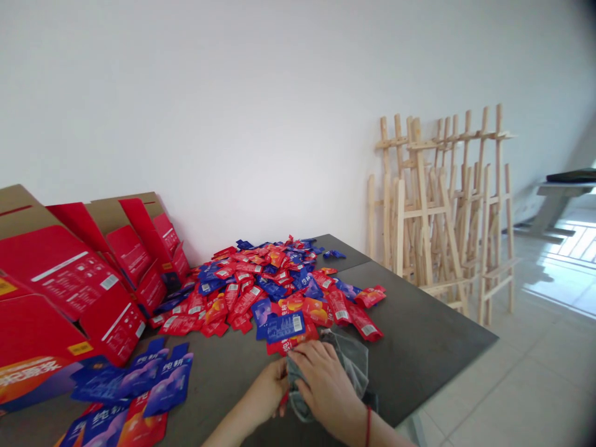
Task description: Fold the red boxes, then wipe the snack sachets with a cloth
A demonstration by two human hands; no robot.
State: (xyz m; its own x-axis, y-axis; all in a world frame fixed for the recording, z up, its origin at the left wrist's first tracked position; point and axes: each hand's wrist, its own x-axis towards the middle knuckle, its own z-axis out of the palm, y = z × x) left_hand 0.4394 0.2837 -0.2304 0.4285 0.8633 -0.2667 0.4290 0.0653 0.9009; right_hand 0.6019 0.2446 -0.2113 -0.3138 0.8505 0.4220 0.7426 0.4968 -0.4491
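Plastic bag (pixel 356 359), clear and crumpled, is held over the near part of the bench (pixel 414 329). Its left side is clamped by the bent fingers of the left hand (pixel 270 388); its top is covered by the right hand (pixel 326 383), whose grip cannot be told. Pouches (pixel 244 302) are heaped beyond, with red boxes (pixel 56 267) placed to the left.

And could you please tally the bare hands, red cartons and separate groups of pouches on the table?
Bare hands: 2 (left hand, right hand)
Red cartons: 3
Pouch groups: 2 (large pile, smaller group beside the cartons)
Total: 7
Single pouches overlap too much to count.
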